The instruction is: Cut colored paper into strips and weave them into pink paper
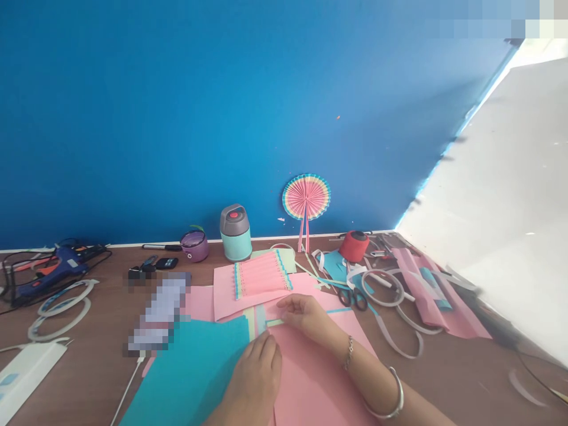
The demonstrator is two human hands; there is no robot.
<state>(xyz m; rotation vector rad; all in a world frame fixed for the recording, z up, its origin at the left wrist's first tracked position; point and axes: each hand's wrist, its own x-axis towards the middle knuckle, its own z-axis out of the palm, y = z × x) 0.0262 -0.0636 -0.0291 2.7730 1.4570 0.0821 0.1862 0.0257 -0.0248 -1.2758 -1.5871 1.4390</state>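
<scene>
My left hand [260, 370] presses closed fingers on the left edge of a pink paper sheet [319, 378]; its thumb is hidden. Just above it, my right hand [306, 316] bends its fingers in a pinch at the sheet's top edge, on a thin pale-yellow paper strip [275, 323] edged with blue. A blue paper sheet [190, 367] lies to the left, partly under my left hand. Beyond the hands, a pleated pink paper piece [261, 275] with blue and yellow borders rests on more pink paper.
A round pleated paper fan [306, 197] stands against the blue wall. Behind the papers is a turquoise food jar [236, 236]. Scissors [354, 298], a red round object [354, 245] and curled white strips [402, 290] lie right; a phone [160, 310] and glue gun [60, 269] lie left.
</scene>
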